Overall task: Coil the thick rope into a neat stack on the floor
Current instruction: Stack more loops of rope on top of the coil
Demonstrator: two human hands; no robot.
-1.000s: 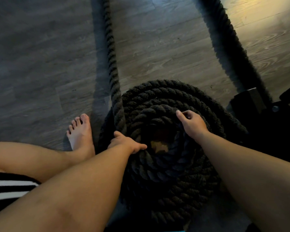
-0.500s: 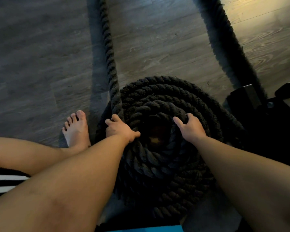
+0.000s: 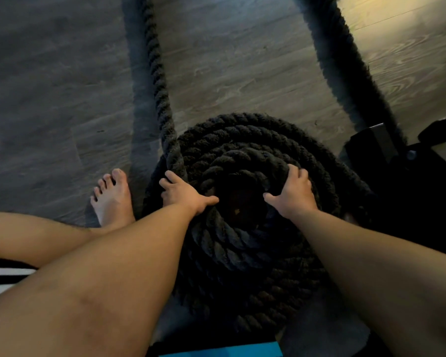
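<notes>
A thick black twisted rope lies coiled in a round stack point(image 3: 242, 253) on the wood floor, with a dark hole at its middle. From the coil's left edge a free length of rope point(image 3: 157, 81) runs straight away to the top of the view. My left hand point(image 3: 183, 193) grips the rope where this free length meets the coil. My right hand point(image 3: 292, 194) is curled over the innermost top loop at the right side of the hole, fingers around the strand.
A second run of rope point(image 3: 345, 60) stretches up the right side to a black metal base point(image 3: 386, 161). A bare foot point(image 3: 112, 199) rests just left of the coil. A blue edge point(image 3: 222, 350) shows at the bottom. Grey wood floor point(image 3: 49, 99) spreads left.
My left hand has slid forward along the rope onto the coil's left edge. My right hand moved slightly outward and forward, closing over the inner loop.
</notes>
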